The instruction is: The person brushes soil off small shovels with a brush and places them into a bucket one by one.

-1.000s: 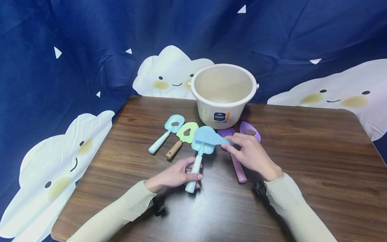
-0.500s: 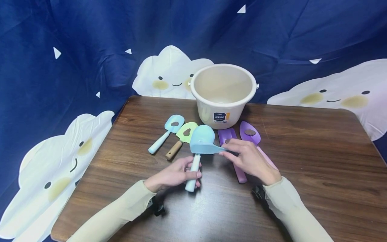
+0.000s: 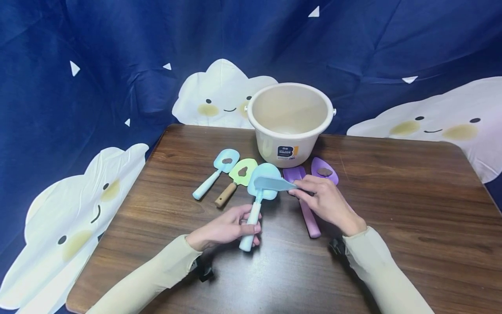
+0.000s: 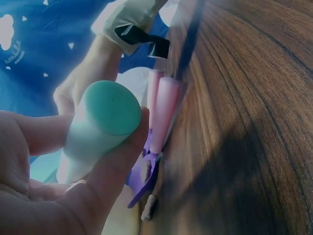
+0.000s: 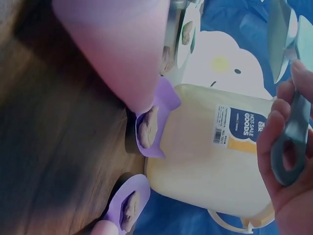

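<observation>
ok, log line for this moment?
left hand: grips shovel | right hand: holds blue tool over it | contact: unclear | bucket: on table

Long cream sleeves, lightly creased toward the cuffs, clothe both arms; a black mount is worn at the left wrist, an angular, square-ended black bracket at the right. Left hand and right hand are bare.

Label on cream bucket, "SALE GOODS" legible, smaller print blurred, backdrop script unclear
</observation>
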### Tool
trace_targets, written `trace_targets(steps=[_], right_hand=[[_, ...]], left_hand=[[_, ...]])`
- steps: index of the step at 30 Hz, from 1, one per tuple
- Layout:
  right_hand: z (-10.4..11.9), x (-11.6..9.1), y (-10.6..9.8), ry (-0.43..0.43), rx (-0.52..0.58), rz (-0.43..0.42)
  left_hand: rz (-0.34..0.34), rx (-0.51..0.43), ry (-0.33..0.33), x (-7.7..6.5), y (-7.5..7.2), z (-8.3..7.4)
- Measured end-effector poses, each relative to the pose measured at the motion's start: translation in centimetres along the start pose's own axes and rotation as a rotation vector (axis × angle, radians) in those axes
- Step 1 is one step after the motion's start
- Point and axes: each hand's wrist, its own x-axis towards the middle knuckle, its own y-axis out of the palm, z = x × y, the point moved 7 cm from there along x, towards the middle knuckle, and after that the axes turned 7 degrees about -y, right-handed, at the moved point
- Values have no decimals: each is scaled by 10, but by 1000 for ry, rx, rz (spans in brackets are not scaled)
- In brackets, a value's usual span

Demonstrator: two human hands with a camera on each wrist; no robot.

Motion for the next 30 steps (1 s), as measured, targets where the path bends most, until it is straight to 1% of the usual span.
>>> trace_targets(steps=[7,10,13,16,19,23,26,30], right_hand=[[-8,5,-7,48,-30,-45],[-11,6,-10,94,-65,-54],[-14,7,-10,149,-105,-40],[-12,6,-8,178,-116,5],[-6,6,-2,160,-84,63],[8,4,6,87,-23,119],[16,3,10,47,20,138],[19,0,14,47,51,154]], left_hand=[[6,9,1,-1,0,2],[8,22,1,-1,1,3],[-3,53,6,0,0,4],[-21,80,4,1,-1,4],[-49,87,3,1,-3,4],[-86,83,3,2,-6,2],[-97,86,-2,2,-7,1],[-97,77,-1,2,-7,1]])
